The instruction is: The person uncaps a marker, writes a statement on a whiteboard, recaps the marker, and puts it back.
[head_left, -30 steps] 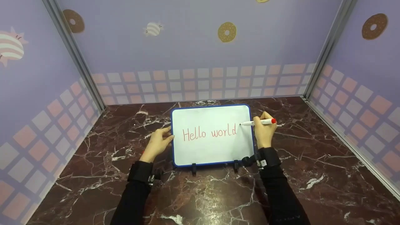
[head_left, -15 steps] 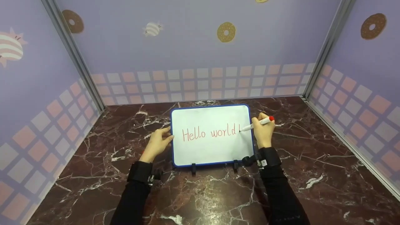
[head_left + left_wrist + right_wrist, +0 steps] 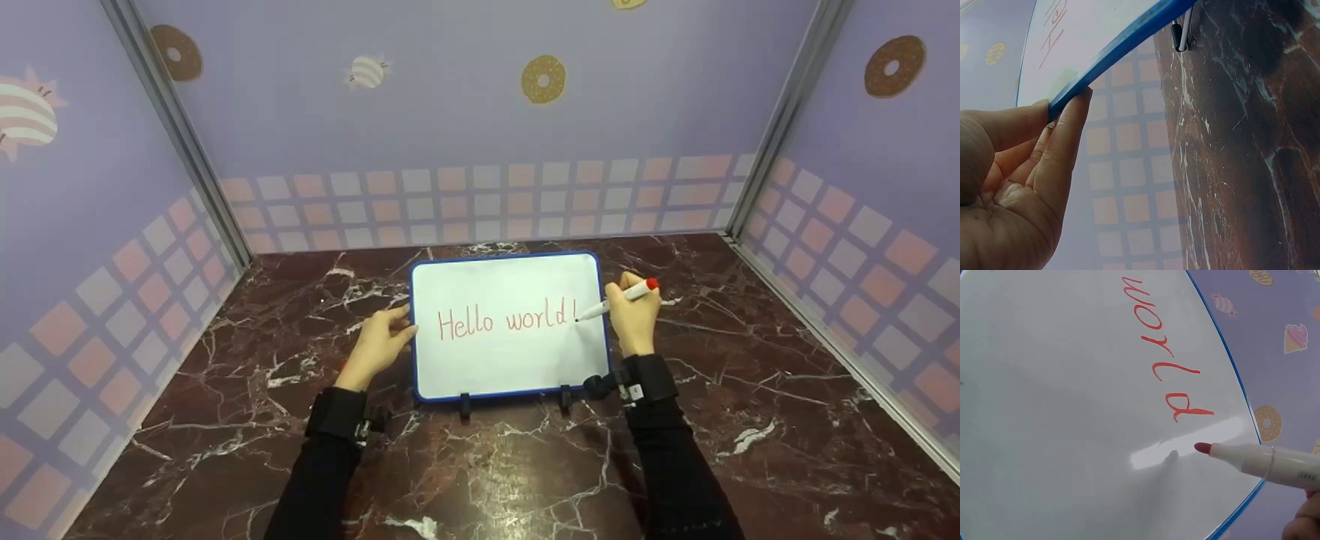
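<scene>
A whiteboard (image 3: pixel 495 367) with a blue frame stands tilted back on the table, bearing "Hello world!" in red. My left hand (image 3: pixel 377 341) pinches its left edge between thumb and fingers; the left wrist view shows the blue rim between the thumb (image 3: pixel 1019 121) and fingers. My right hand (image 3: pixel 634 319) holds a white marker (image 3: pixel 637 290) with a red end, beside the board's right edge. In the head view the marker's tip is at the foot of the exclamation stroke. The right wrist view shows the red tip of the marker (image 3: pixel 1258 461) near the "d" of "world".
Two black feet (image 3: pixel 465 406) support the board's lower edge on the dark red marbled table (image 3: pixel 480 480). Lilac walls (image 3: pixel 450 112) with printed doughnuts, sweets and checks enclose the back and both sides. Black cameras are strapped to both wrists.
The marker's tip has moved down the board beside "world", and a red exclamation stroke has appeared there. The marker has tilted more steeply. The left hand keeps its hold on the board.
</scene>
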